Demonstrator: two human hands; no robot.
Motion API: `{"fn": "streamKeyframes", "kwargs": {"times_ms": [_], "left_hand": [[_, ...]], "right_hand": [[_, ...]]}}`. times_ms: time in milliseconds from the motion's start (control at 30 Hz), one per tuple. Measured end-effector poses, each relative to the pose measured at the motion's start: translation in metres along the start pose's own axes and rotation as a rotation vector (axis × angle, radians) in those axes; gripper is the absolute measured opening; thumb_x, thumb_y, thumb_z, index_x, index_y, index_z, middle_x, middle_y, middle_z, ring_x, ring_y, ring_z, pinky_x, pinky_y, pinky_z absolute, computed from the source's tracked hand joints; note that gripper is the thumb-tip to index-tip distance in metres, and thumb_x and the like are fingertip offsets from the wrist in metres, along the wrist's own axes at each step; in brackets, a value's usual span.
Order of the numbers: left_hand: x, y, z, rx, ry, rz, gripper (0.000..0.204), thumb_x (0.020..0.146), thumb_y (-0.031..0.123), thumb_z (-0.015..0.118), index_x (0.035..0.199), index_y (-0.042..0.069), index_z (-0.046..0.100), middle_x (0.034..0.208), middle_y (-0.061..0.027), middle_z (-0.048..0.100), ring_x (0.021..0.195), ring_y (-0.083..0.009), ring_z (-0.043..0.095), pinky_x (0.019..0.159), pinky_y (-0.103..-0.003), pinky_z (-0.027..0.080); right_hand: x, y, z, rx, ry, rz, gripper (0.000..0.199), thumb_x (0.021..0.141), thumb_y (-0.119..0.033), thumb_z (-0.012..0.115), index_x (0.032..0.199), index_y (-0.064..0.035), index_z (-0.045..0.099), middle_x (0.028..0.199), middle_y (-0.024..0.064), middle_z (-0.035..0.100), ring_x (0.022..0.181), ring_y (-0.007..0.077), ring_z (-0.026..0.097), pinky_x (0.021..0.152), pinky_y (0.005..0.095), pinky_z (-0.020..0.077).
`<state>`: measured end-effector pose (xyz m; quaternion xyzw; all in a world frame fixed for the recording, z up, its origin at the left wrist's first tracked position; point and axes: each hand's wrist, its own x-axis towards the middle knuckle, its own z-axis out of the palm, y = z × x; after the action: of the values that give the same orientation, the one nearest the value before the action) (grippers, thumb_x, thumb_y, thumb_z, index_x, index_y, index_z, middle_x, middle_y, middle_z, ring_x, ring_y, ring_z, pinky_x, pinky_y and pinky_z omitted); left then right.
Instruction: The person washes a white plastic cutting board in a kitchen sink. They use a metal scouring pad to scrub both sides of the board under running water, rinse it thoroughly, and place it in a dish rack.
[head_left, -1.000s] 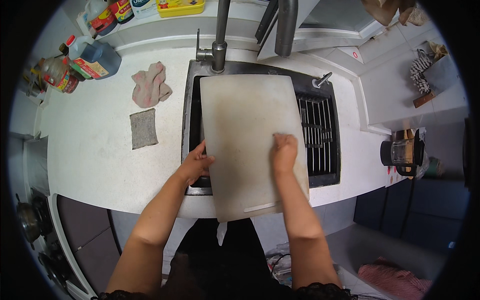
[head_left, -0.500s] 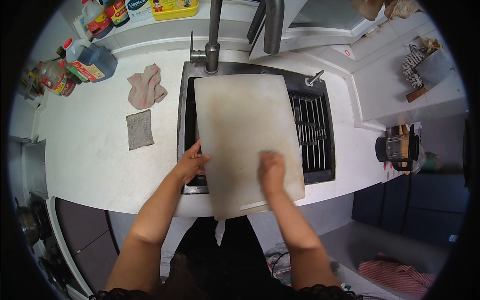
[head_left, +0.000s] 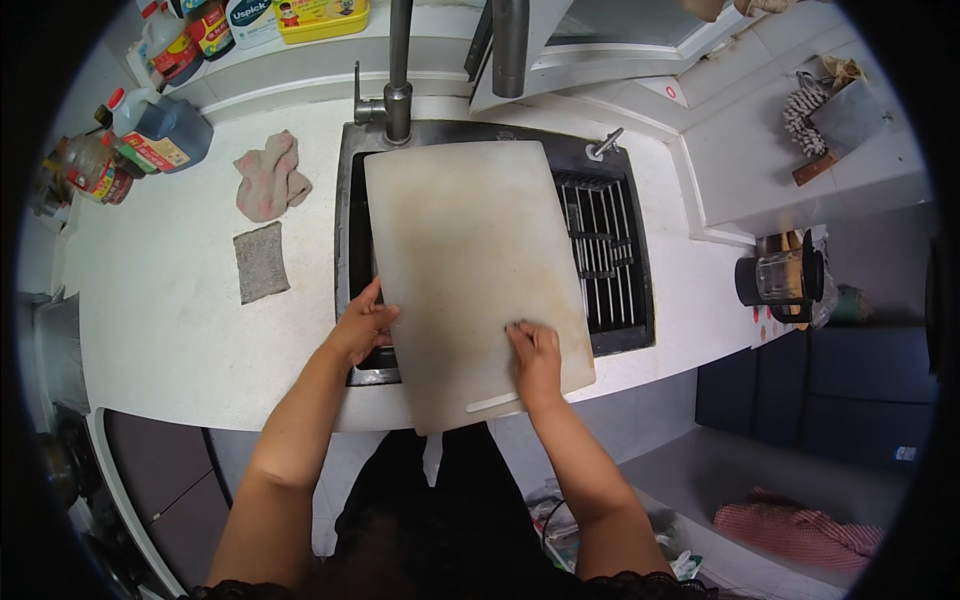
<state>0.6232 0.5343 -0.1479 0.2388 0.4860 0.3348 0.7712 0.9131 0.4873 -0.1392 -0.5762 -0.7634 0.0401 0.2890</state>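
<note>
A large off-white cutting board [head_left: 470, 260] with brownish stains lies across the black sink [head_left: 360, 377]; its near end juts past the counter's front edge. My left hand [head_left: 358, 328] grips the board's left edge, thumb on top and the other fingers partly hidden at the side. Over the lower right of the board, my right hand [head_left: 537, 362] is closed in a pinch. A small dark bit shows at its fingertips, too small to name. Near the board's front edge is a slot handle [head_left: 492, 402].
Left of the sink lie a crumpled cloth [head_left: 272, 178] and a grey scouring pad [head_left: 261, 263]. Sauce bottles [head_left: 160, 130] stand behind them. The faucet [head_left: 398, 100] rises behind the board. A drying rack [head_left: 605, 255] sits in the sink's right side, and a blender jug [head_left: 785, 277] is farther right.
My right hand has shifted slightly toward the board's near edge, and its blur is gone. My left hand keeps its hold on the board. The whole view has shifted a little.
</note>
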Motion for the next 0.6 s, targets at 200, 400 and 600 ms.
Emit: {"fn": "streamKeyframes", "kwargs": {"times_ms": [200, 400, 600], "left_hand": [[0.003, -0.001, 0.006, 0.033, -0.003, -0.005, 0.067, 0.09, 0.005, 0.052, 0.146, 0.026, 0.022, 0.103, -0.0046, 0.063, 0.088, -0.0136, 0.062, 0.071, -0.034, 0.053], [-0.003, -0.002, 0.012, 0.089, 0.12, 0.019, 0.066, 0.089, 0.009, 0.054, 0.145, 0.025, 0.025, 0.097, -0.0007, 0.064, 0.082, -0.0103, 0.061, 0.065, -0.027, 0.051], [0.003, -0.02, 0.034, 0.116, 0.363, 0.125, 0.057, 0.091, 0.011, 0.052, 0.143, 0.021, 0.032, 0.092, 0.0003, 0.064, 0.075, -0.0066, 0.059, 0.061, -0.026, 0.048]], "right_hand": [[0.017, 0.067, -0.023, -0.04, -0.007, 0.047, 0.032, 0.066, 0.009, 0.062, 0.091, -0.0073, 0.07, 0.094, 0.0103, 0.062, 0.088, 0.0286, 0.058, 0.075, 0.0371, 0.0503], [-0.006, 0.099, -0.058, 0.022, -0.155, -0.131, 0.036, 0.063, 0.011, 0.062, 0.093, -0.0078, 0.071, 0.094, 0.0096, 0.063, 0.087, 0.0279, 0.058, 0.076, 0.0359, 0.0511], [0.015, 0.123, -0.063, 0.124, -0.178, -0.244, 0.035, 0.063, 0.011, 0.061, 0.091, -0.0082, 0.071, 0.091, 0.0087, 0.062, 0.087, 0.0279, 0.058, 0.074, 0.036, 0.0507]]}}
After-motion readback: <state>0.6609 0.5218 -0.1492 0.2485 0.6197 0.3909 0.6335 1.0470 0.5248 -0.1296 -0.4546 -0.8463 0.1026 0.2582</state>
